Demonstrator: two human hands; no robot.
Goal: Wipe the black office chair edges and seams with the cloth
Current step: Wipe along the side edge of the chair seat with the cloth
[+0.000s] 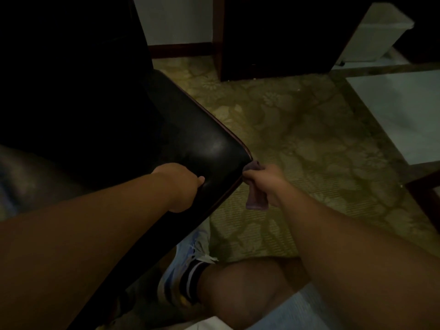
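Observation:
The black office chair [190,129] fills the left half of the view, its shiny seat corner pointing right. My left hand [183,184] grips the seat's near edge, thumb on top and fingers hidden underneath. My right hand [266,182] holds a small purplish cloth [256,201] bunched against the seat's corner edge, just below the brown trim. Part of the cloth hangs down under my palm.
A patterned green carpet [297,139] spreads to the right of the chair. Dark wooden furniture [273,39] stands at the back, with a white bin [373,32] beside it. A pale tiled floor [404,110] lies at the right. My knee and sneaker [188,258] are below the seat.

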